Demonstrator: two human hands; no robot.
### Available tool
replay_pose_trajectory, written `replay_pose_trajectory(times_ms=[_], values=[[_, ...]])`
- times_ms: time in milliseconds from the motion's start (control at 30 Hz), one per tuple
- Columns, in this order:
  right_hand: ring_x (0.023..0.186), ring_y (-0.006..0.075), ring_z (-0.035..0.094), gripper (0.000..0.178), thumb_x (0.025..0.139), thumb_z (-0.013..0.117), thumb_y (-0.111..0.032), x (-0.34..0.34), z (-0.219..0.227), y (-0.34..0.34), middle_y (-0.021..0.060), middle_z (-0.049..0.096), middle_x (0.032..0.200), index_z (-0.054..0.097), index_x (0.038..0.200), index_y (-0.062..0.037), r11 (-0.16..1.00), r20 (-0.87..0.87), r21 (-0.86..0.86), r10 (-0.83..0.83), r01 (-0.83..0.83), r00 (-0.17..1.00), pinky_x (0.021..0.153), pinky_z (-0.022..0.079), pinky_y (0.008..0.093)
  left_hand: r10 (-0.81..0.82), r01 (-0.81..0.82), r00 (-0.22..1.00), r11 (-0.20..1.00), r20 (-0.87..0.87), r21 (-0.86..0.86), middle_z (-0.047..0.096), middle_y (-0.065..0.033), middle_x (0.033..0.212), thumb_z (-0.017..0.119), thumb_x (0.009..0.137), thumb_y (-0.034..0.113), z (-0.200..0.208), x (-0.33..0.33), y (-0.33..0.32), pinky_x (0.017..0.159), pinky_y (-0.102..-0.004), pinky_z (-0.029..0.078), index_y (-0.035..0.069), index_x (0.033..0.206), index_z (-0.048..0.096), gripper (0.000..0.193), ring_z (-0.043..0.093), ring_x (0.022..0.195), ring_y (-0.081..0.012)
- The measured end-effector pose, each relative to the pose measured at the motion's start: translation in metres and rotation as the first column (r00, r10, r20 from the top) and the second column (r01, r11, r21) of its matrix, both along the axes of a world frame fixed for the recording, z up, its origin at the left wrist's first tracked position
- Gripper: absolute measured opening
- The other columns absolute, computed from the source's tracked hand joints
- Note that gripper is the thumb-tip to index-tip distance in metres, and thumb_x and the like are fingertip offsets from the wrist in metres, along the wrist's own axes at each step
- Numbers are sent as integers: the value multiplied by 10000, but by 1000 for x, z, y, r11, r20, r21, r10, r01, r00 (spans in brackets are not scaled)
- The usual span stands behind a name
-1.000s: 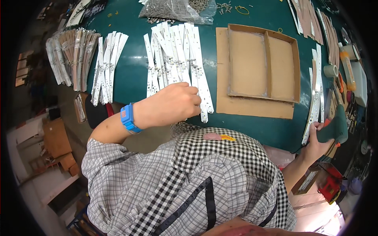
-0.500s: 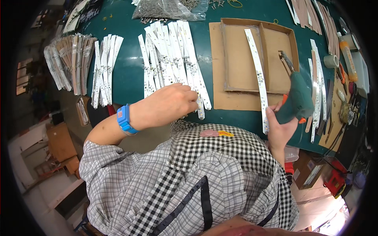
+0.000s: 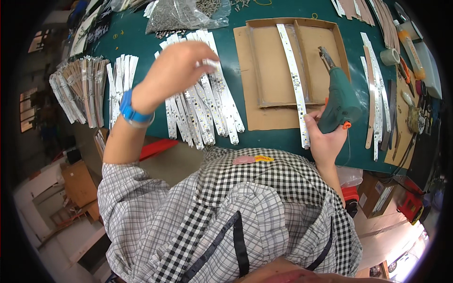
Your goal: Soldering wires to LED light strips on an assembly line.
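My right hand (image 3: 327, 141) is wrapped round the grip of a green hot glue gun (image 3: 343, 96). The same hand's thumb also pins the near end of a white LED strip (image 3: 293, 70), which slants away over the cardboard tray (image 3: 269, 94). The gun's nozzle points away over the tray's right compartment. My left hand (image 3: 181, 66), with a blue watch on its wrist, hovers over the far part of a pile of LED strips (image 3: 203, 111). Its fingers are curled and smeared by motion; whether anything is between them cannot be made out.
Bundled strips (image 3: 87, 89) lie at the left, beside loose white strips (image 3: 123, 70). A clear bag of small metal parts (image 3: 181, 16) is at the back. To the right are more strips (image 3: 376, 94), a tape roll (image 3: 390, 57) and an orange bottle (image 3: 409, 49).
My left hand has moved away from the near ends of the piled strips, up and left over their far part. The right hand still holds the glue gun and strip, with the view slightly shifted.
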State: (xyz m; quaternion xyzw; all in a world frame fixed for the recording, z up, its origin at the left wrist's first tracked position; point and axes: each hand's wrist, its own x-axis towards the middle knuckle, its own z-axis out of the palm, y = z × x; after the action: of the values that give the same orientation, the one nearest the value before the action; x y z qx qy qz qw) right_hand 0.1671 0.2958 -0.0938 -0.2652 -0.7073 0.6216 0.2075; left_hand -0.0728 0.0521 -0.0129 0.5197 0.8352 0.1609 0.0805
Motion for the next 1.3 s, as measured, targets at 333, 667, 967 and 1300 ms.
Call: replay_pose_trajectory(times_ms=[333, 667, 967, 1300], values=[[778, 102, 549, 460, 796, 713, 134, 17, -9, 14, 30, 540, 934, 537, 1203, 12, 1000, -80, -22, 9, -11, 997, 699, 483, 248, 201, -175, 947, 977, -250, 124, 721, -144, 895, 707, 832, 124, -75, -111, 76, 722, -387, 543, 66, 961, 743, 146, 699, 810, -305], [755, 99, 565, 419, 804, 698, 123, 21, -9, 31, 42, 569, 935, 530, 1174, 21, 999, -125, 34, -19, 23, 992, 613, 499, 240, 305, -305, 952, 943, 22, 130, 729, -109, 813, 749, 810, 135, -98, -151, 104, 706, -318, 547, 76, 929, 759, 133, 702, 732, -214], [708, 88, 574, 248, 766, 779, 17, 14, 7, 57, 0, 617, 782, 610, 943, -24, 998, 13, -24, -49, 49, 999, 665, 477, 247, 213, -211, 977, 975, -13, 73, 633, -157, 886, 734, 795, 129, -101, -144, 97, 750, -456, 510, 42, 846, 643, 135, 632, 873, -376], [728, 99, 576, 334, 733, 756, 24, 8, 122, 103, 27, 630, 817, 621, 1038, 1, 886, 50, 460, 46, -64, 998, 682, 478, 261, 354, -334, 935, 905, -30, 264, 640, -156, 873, 712, 828, 131, -91, -125, 100, 754, -486, 501, 42, 848, 610, 137, 630, 870, -395]])
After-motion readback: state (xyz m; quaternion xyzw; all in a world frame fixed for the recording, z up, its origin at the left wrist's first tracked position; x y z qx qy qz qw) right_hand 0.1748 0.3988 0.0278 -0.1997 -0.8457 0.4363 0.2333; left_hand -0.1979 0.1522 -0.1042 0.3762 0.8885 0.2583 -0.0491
